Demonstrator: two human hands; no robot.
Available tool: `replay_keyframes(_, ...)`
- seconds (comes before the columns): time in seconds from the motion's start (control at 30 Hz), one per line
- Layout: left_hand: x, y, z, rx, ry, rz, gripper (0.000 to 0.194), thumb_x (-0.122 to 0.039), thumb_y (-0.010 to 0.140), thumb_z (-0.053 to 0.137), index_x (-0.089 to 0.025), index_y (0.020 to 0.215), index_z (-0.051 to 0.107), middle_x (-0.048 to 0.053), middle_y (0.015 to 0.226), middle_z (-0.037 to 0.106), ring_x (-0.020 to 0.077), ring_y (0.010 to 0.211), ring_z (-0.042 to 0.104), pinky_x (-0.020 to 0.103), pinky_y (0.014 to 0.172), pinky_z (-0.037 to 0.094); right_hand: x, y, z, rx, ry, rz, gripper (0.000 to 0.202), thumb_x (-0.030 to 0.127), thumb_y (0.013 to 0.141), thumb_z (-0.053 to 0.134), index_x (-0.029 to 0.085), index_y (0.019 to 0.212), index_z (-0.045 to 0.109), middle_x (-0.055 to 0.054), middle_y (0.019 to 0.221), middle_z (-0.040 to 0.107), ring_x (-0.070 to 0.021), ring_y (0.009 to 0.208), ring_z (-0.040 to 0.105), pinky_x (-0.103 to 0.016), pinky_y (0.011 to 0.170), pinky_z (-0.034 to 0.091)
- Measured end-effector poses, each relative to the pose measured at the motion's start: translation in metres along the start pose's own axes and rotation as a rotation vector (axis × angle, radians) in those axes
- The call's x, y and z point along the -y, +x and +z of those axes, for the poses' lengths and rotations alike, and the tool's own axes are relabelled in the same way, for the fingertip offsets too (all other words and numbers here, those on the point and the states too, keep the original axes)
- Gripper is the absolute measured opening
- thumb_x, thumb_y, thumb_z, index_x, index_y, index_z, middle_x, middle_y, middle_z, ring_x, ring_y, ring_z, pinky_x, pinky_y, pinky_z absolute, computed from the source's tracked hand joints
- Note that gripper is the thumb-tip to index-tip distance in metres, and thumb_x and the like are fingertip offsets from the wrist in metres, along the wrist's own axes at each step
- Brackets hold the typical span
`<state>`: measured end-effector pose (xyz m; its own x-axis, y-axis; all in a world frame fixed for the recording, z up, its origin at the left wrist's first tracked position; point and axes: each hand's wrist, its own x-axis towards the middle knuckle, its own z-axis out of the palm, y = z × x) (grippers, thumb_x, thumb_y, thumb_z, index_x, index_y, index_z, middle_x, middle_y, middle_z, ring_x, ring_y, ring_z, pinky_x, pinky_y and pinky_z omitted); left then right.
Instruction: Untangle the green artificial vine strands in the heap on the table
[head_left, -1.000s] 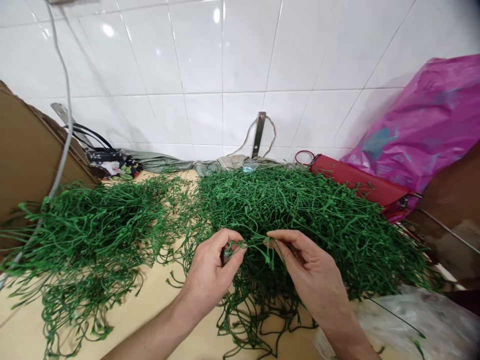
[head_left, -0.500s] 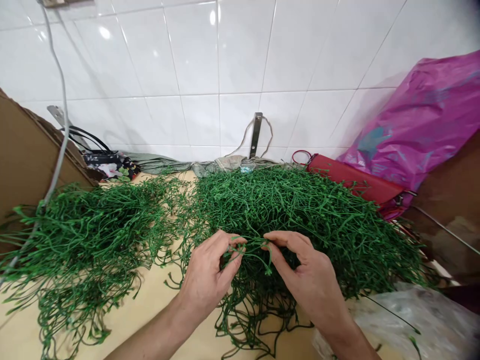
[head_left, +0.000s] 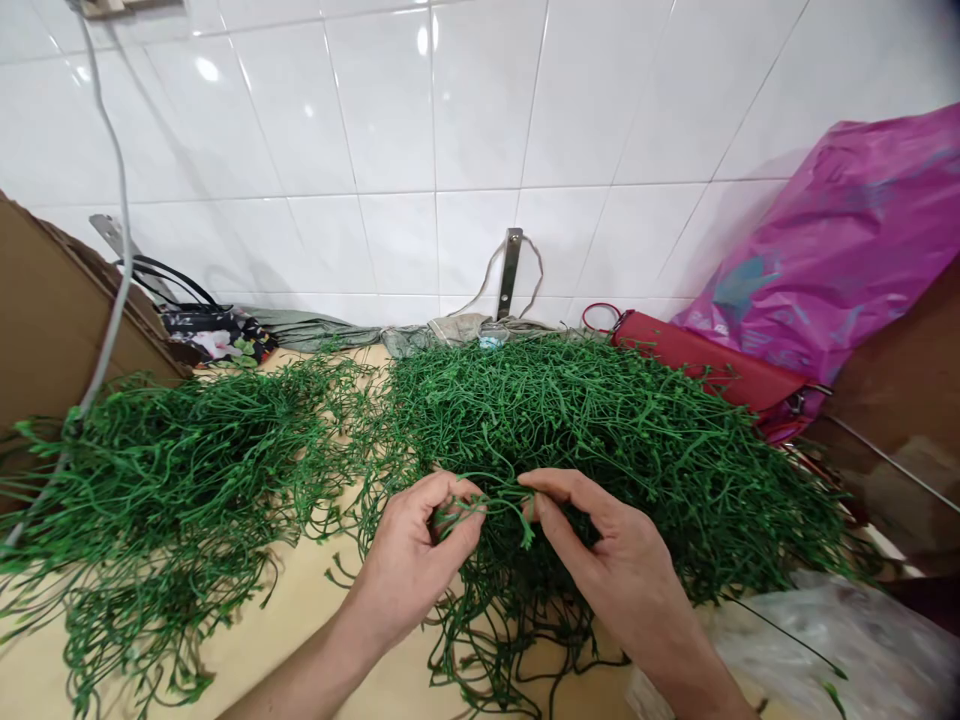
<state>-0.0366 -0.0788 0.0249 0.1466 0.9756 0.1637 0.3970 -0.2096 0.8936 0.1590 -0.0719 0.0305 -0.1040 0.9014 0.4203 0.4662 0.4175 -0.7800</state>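
Note:
My left hand (head_left: 420, 545) is closed, with thumb and fingertips pinching a few thin green plant stems (head_left: 501, 494) that look like plastic. My right hand (head_left: 611, 550) pinches the same stems from the other side, thumb against forefinger. Between the two hands the stems stretch roughly level, and one curves down to a small budded tip. Just behind and below lies a large heap of the same green stems (head_left: 570, 400). Loose stems trail toward the table's front edge.
Left of my hands lies a second heap of green stems (head_left: 202, 460) on the pale table (head_left: 315, 600). A cardboard box (head_left: 60, 290), red bag (head_left: 705, 365), purple plastic bag (head_left: 840, 230) and clear plastic bag (head_left: 847, 640) stand around. A grey cable (head_left: 124, 200) hangs at left.
Both hands have dropped slightly, still pinching the stems between them. The curved stem's budded tip has shifted a little to the left. The heaps look much the same.

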Motion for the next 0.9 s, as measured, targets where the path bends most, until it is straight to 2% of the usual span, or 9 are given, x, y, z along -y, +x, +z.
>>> replay_keyframes(0.17,0.0048,0.0021,-0.0030,-0.063,0.058,0.070,0.013,-0.022,0.091,0.058,-0.021,0.093,0.070,0.001,0.083,0.068,0.0143,0.074,0.060,0.023,0.068,0.044,-0.0024,0.0006,-0.0043,0.000,-0.108,-0.179,0.014,0.021,0.093,0.059,0.027,0.095,0.072,0.000,0.091,0.076,-0.0152,0.086,0.071,-0.026,0.081,0.055)
replay_keyframes(0.3,0.0058,0.0020,-0.0057,-0.083,0.139,0.196,0.018,-0.017,0.094,0.054,-0.022,0.100,0.071,0.002,0.091,0.072,0.0149,0.082,0.066,0.023,0.072,0.048,-0.0011,0.0016,-0.0060,0.040,-0.108,-0.229,0.015,0.018,0.093,0.059,0.026,0.097,0.071,0.001,0.093,0.075,-0.0132,0.088,0.070,-0.022,0.080,0.054)
replay_keyframes(0.43,0.0036,0.0003,-0.0068,-0.129,0.228,0.343,0.019,-0.012,0.094,0.053,-0.019,0.098,0.070,0.003,0.088,0.073,0.0144,0.078,0.067,0.022,0.066,0.049,0.0010,0.0023,-0.0060,0.036,-0.079,-0.196,0.014,0.018,0.094,0.058,0.025,0.093,0.070,0.002,0.091,0.074,-0.0110,0.086,0.069,-0.018,0.081,0.053)
replay_keyframes(0.6,0.0007,0.0005,-0.0068,-0.176,0.339,0.530,0.019,-0.006,0.090,0.055,-0.017,0.098,0.068,0.003,0.084,0.074,0.0140,0.073,0.066,0.022,0.067,0.050,0.0043,0.0032,-0.0093,0.053,0.010,-0.057,0.017,0.028,0.096,0.054,0.026,0.095,0.071,0.003,0.091,0.076,-0.0095,0.083,0.071,-0.015,0.079,0.054)
replay_keyframes(0.77,0.0012,0.0009,-0.0057,-0.152,0.401,0.556,0.017,-0.007,0.091,0.054,-0.016,0.097,0.067,0.002,0.082,0.074,0.0144,0.071,0.065,0.024,0.066,0.049,0.0040,0.0014,-0.0076,0.087,0.060,-0.010,0.022,0.031,0.091,0.063,0.028,0.111,0.071,0.001,0.105,0.076,-0.0118,0.098,0.071,-0.019,0.090,0.054)
replay_keyframes(0.9,0.0012,-0.0001,-0.0041,-0.117,0.391,0.563,0.017,-0.008,0.090,0.056,-0.017,0.098,0.067,0.001,0.076,0.070,0.0137,0.065,0.061,0.023,0.060,0.045,0.0039,0.0002,-0.0008,0.113,0.060,-0.038,0.012,0.028,0.089,0.063,0.026,0.096,0.073,0.002,0.096,0.075,-0.0111,0.092,0.070,-0.017,0.086,0.053)
